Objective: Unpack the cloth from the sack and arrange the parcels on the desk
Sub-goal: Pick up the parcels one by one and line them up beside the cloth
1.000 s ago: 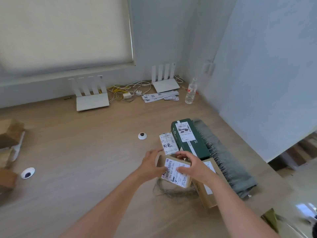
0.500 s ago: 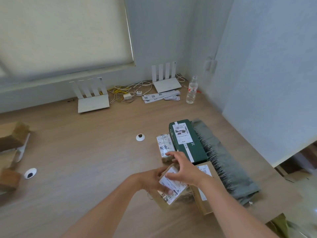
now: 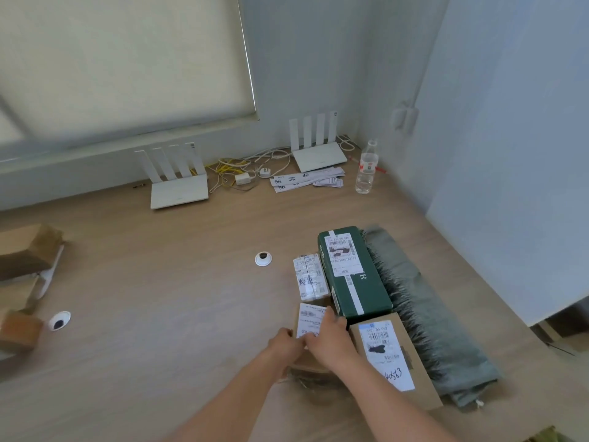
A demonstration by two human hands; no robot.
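Note:
A small brown parcel (image 3: 309, 319) with a white label lies flat on the wooden desk (image 3: 159, 314), just in front of a small white-labelled parcel (image 3: 309, 277). My left hand (image 3: 284, 344) grips its near left edge and my right hand (image 3: 330, 341) rests on its right side. To the right lie a green box (image 3: 352, 275) and a brown box (image 3: 393, 355) with a label. A folded grey-green fringed cloth (image 3: 427, 311) lies along their right side. Some straw-like twine (image 3: 306, 374) shows under my hands.
Two white routers (image 3: 178, 183) (image 3: 318, 148), cables (image 3: 239, 170), paper slips (image 3: 306, 180) and a water bottle (image 3: 366, 169) stand along the back wall. Brown boxes (image 3: 25, 250) sit at the left edge. Two cable grommets (image 3: 263, 259) (image 3: 59, 320) are set in the desk. A wall (image 3: 510, 154) bounds the right side.
The small brown parcel was held tilted above the twine; both hands moved it forward and laid it flat in front of the white-labelled parcel, beside the green box.

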